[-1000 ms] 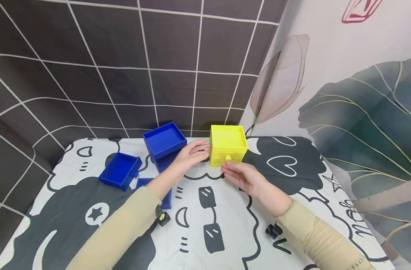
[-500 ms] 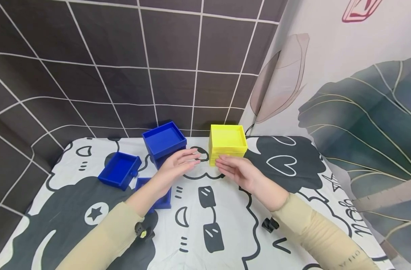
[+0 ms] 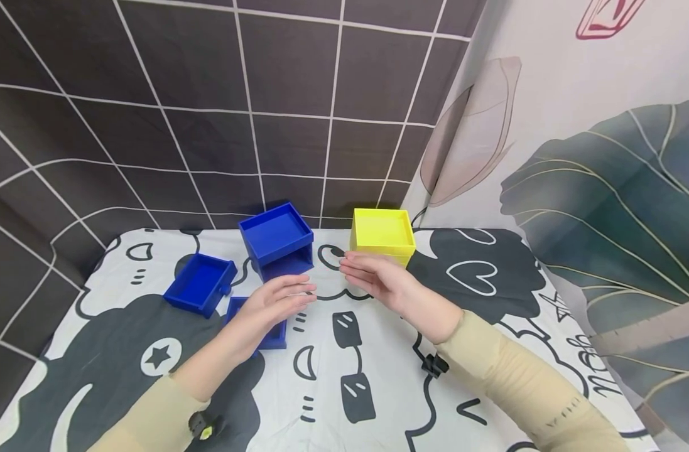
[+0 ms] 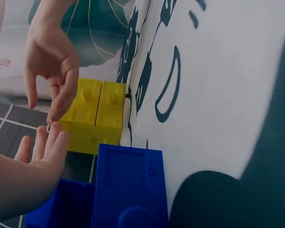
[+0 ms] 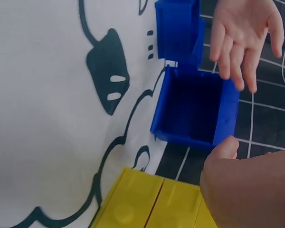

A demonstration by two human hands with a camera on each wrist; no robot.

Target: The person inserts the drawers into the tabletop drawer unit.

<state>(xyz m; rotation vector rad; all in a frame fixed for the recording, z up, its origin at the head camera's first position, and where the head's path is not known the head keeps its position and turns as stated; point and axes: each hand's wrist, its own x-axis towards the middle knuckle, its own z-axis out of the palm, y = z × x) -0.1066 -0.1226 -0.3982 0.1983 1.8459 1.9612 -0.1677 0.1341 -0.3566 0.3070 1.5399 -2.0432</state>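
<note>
While the left hand (image 3: 263, 314), seen from the head, hangs at the near side of the blue cabinet (image 3: 276, 232) with its fingers straight, the right hand (image 3: 382, 282) stretches leftward across part of the near face of the yellow cabinet (image 3: 382, 227), its fingers straight and close together. Both hands are free, with a gap between them. The blue cabinet stands at the far side, left of the yellow cabinet, with a shallow tray top and a hollow below. A blue drawer (image 3: 200, 284) sits farther left on the printed cloth (image 3: 389, 351); a second drawer (image 3: 273, 344) lies nearer, partly hidden behind the left hand. From the left wrist, the left hand's fingers are parted, and the yellow cabinet to the right shows two knobbed fronts. From the right wrist, the left hand's bare palm shows beyond the blue cabinet's hollow; whether the right hand touches the yellow cabinet cannot be told.
</note>
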